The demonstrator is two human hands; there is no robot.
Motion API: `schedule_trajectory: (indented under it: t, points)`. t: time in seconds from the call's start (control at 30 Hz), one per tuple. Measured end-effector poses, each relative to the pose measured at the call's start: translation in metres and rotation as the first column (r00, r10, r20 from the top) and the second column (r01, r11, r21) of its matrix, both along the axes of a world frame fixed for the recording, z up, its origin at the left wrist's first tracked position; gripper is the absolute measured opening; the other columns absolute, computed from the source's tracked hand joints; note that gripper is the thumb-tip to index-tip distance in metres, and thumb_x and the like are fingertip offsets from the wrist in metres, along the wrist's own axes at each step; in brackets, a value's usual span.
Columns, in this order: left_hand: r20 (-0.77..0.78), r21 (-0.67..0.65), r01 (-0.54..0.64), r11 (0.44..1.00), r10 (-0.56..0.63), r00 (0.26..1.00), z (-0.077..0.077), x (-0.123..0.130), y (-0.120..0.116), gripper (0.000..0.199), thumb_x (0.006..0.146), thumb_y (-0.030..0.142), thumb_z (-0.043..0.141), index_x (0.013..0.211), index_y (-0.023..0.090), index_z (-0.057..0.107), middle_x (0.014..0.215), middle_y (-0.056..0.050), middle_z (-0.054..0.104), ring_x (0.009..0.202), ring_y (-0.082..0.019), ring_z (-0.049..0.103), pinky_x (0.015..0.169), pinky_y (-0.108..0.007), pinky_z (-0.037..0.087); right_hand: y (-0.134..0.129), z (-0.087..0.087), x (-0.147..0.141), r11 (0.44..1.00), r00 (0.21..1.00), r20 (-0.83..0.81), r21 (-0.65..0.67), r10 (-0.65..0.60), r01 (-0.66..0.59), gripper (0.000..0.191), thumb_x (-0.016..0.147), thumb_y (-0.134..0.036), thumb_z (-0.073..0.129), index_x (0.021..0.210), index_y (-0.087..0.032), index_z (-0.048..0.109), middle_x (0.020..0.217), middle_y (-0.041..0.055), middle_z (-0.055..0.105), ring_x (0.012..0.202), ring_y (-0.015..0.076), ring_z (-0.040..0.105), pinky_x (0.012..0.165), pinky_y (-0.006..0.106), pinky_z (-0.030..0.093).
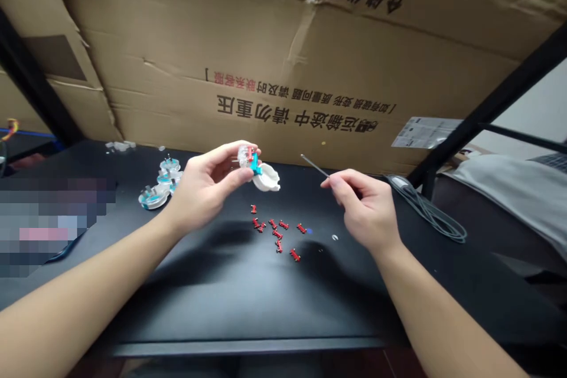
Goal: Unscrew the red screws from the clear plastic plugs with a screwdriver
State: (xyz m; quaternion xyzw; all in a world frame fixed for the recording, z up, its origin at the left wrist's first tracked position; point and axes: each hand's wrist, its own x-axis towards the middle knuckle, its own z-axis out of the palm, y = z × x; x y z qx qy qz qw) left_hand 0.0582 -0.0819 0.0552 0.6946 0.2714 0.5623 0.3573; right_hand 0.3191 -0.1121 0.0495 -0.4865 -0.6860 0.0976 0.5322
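My left hand [212, 186] is closed on a small plug [248, 156] with a clear body, a red piece and a teal part, held above the table. Beside its teal part hangs a white rounded cover [266, 178], seemingly joined to it. Pinched in my right hand [363, 204] is a thin metal rod [315, 166], its tip pointing up and left, apart from the plug. The end inside my fingers is hidden. Several small red parts with metal ends [277, 234] lie scattered on the table below and between my hands.
Several clear and teal plugs [154, 196] stand on the black table [248, 307] at left, near small clear pieces [120, 146]. A coiled grey cable [429, 215] lies at right. Cardboard [177, 41] walls the back. A tiny white piece [335, 237] lies right of the red parts.
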Motion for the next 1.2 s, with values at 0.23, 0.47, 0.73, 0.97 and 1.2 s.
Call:
schedule_trajectory:
  t: [0.23, 0.47, 0.73, 0.97, 1.2]
  points:
    - [-0.003, -0.013, -0.069, 0.998, 0.069, 0.998, -0.002, 0.001, 0.003, 0.037, 0.086, 0.034, 0.073, 0.118, 0.017, 0.068, 0.116, -0.009, 0.075, 0.109, -0.025, 0.07, 0.097, -0.034, 0.056, 0.001, -0.012, -0.004, 0.996, 0.996, -0.014, -0.008, 0.086, -0.086, 0.022, 0.093, -0.03, 0.059, 0.107, -0.022, 0.074, 0.07, -0.0015, 0.066, 0.06, 0.0116, 0.057, 0.058, 0.025, 0.046]
    - [-0.072, -0.087, 0.134, 0.987, -0.14, 0.987, -0.004, 0.005, -0.004, 0.037, 0.087, 0.03, 0.073, 0.122, 0.019, 0.068, 0.121, -0.008, 0.074, 0.112, -0.024, 0.07, 0.099, -0.032, 0.056, -0.008, -0.009, -0.009, 0.977, 0.98, 0.103, 0.116, 0.169, -0.181, 0.018, 0.091, -0.023, 0.062, 0.103, -0.023, 0.077, 0.094, 0.0021, 0.078, 0.07, 0.0129, 0.067, 0.061, 0.025, 0.051]
    - [-0.076, -0.107, 0.194, 0.975, -0.203, 0.976, -0.002, 0.009, -0.015, 0.033, 0.087, 0.03, 0.072, 0.118, 0.02, 0.07, 0.116, -0.008, 0.074, 0.106, -0.025, 0.071, 0.094, -0.033, 0.058, -0.015, -0.006, -0.012, 0.957, 0.964, 0.152, 0.159, 0.219, -0.243, 0.016, 0.091, -0.02, 0.062, 0.093, -0.019, 0.077, 0.068, 0.0007, 0.071, 0.056, 0.0123, 0.058, 0.053, 0.026, 0.044]
    - [-0.331, 0.101, 0.109, 0.989, -0.07, 0.941, 0.001, 0.001, -0.012, 0.028, 0.09, 0.034, 0.068, 0.115, 0.023, 0.074, 0.114, -0.007, 0.072, 0.102, -0.023, 0.068, 0.089, -0.03, 0.056, -0.014, -0.002, -0.008, 0.971, 0.965, 0.132, 0.042, 0.226, -0.233, 0.018, 0.09, -0.027, 0.063, 0.081, -0.019, 0.076, 0.068, 0.0022, 0.071, 0.058, 0.0146, 0.06, 0.055, 0.027, 0.045]
    - [-0.545, 0.282, 0.113, 0.953, 0.063, 0.836, 0.012, -0.009, -0.009, 0.024, 0.092, 0.036, 0.064, 0.108, 0.021, 0.074, 0.103, -0.007, 0.075, 0.093, -0.022, 0.068, 0.085, -0.029, 0.052, -0.011, 0.002, -0.009, 0.757, 0.899, -0.126, -0.497, 0.42, -0.424, 0.049, 0.095, -0.052, 0.051, 0.067, -0.016, 0.066, 0.047, -0.0051, 0.039, 0.046, 0.0083, 0.034, 0.047, 0.024, 0.033]
